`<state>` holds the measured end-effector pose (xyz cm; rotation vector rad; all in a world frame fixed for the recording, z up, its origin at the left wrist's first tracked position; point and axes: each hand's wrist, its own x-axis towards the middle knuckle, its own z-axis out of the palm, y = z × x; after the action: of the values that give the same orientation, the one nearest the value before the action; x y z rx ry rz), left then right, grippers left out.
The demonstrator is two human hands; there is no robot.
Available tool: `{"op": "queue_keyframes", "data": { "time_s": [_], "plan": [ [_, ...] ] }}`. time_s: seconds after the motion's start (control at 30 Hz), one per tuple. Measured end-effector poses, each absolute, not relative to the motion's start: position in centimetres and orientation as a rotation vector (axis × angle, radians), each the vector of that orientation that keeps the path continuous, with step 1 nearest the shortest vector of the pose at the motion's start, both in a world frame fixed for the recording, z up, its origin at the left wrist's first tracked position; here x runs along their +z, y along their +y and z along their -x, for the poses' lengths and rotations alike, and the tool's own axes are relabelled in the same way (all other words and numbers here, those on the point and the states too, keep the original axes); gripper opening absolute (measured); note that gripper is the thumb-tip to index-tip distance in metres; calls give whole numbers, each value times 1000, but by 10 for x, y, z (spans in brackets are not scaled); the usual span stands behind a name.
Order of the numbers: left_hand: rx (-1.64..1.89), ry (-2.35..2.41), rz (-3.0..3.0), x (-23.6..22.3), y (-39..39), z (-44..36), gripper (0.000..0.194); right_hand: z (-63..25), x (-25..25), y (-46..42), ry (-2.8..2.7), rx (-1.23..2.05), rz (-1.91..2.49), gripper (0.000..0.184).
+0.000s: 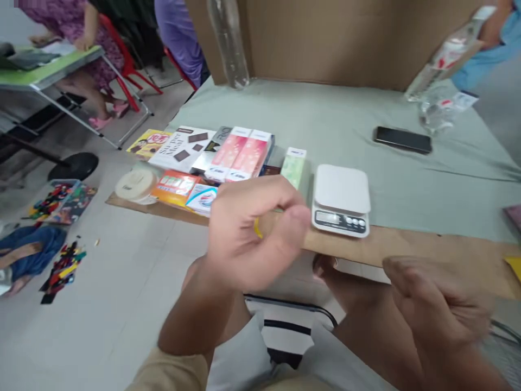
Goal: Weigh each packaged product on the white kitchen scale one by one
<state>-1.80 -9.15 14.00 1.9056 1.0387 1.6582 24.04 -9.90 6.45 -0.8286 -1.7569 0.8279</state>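
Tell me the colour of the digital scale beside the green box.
White, seen best in the head view.

Scale (342, 198): white plastic, smooth, satin; display strip dark, glossy. Phone (402, 139): black glass-like face, glossy. Table cover (321, 114): pale cloth, matt, lt. creases. Front edge strip (391, 244): brown paper/cardbd., matt. Upright panel (325, 43): brown cardbd., matt. Bottle (230, 43), L side: clear plastic, shiny. Pink cartons (242, 155): printed card, smooth, slight sheen.
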Motion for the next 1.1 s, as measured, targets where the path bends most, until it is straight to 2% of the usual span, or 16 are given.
{"op": "queue_keyframes", "data": {
  "time_s": [0.13, 0.27, 0.37, 0.47, 0.6, 0.67, 0.77, 1.1],
  "plan": [
    [1737, 1355, -1639, 122, -84, 98, 28, -168, 91, -71, -2082, 691, 713, 45],
    [1950, 1612, -945, 100, -67, 163, 20, -88, 103, -26, -2308, 666, 791, 49],
    [2002, 1588, -449, 91, -64, 190, 16, -12, 105, 24, -2346, 684, 874, 31],
    [1959, 1376, -211, 93, -67, 200, 32, 68, 100, 81, -2414, 645, 927, 12],
    [1954, 1217, -42, 100, -69, 205, 65, 145, 83, 142, -2612, 654, 1066, 37],
    [1940, 1165, 18, 101, -68, 208, 75, 165, 73, 160, -2707, 640, 1150, 40],
    [1930, 1121, 53, 98, -67, 212, 83, 175, 61, 172, -2813, 652, 1213, 33],
    [1965, 1097, 105, 100, -66, 209, 83, 165, 61, 161, -2718, 647, 1168, 42]
  ]
}}
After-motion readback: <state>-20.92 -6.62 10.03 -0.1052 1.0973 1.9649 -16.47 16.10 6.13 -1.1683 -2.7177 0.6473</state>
